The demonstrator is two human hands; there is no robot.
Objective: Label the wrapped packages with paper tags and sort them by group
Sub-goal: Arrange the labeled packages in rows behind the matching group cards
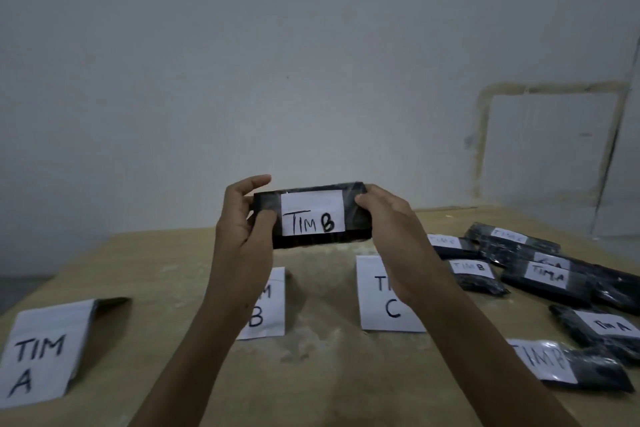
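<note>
Two hands hold one black wrapped package point(318, 217) at centre frame, lifted clear of the wooden table point(311, 367). My left hand point(242, 218) pinches its left end, thumb on the front face; my right hand point(384, 215) clamps the right end. Its paper tag point(313, 213) reads "TIM B".

I judge the package light and fairly stiff, since it spans both grips without sagging. The glossy film looks slippery, so the short ends are the safest hold, keeping fingers off the tag.

No bins are present. Three paper group sheets mark the sorting zones: "TIM A" sheet point(45, 354) at lower left, "B" sheet point(268, 305) below centre, "C" sheet point(384, 295) right of centre. None carries a package. The unsorted pile point(540, 274) lies at the right edge.
</note>
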